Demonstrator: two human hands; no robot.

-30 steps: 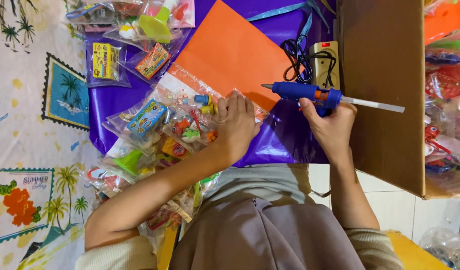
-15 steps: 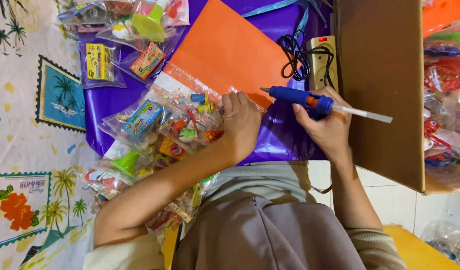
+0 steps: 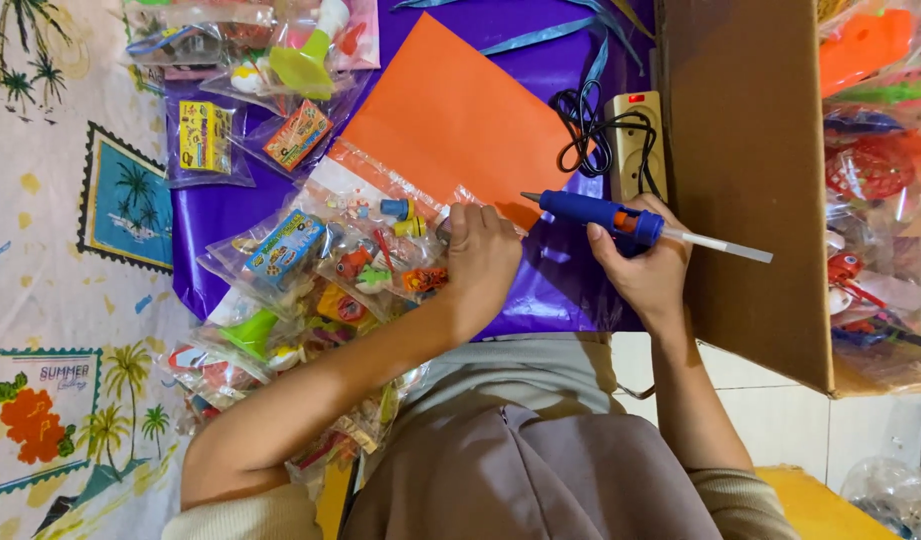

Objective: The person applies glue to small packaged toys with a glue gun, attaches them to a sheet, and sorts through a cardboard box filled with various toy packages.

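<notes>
My right hand point(image 3: 643, 270) grips a blue hot glue gun point(image 3: 592, 213) with a white glue stick poking out its back; the nozzle points left, close to my left hand. My left hand point(image 3: 477, 262) presses down on the edge of a clear plastic bag of small toys point(image 3: 365, 250) that lies over the lower corner of an orange paper sheet point(image 3: 450, 120). Both rest on purple wrapping paper point(image 3: 555, 285).
More clear toy packets point(image 3: 260, 60) lie at the upper left and a pile of toy packets point(image 3: 270, 340) at the lower left. A beige power strip point(image 3: 632, 135) with a black cord sits by a big cardboard box point(image 3: 745, 170) full of toys on the right.
The glue gun and my right hand have shifted left, closer to my left hand. My left hand stays pressed on the toy bag.
</notes>
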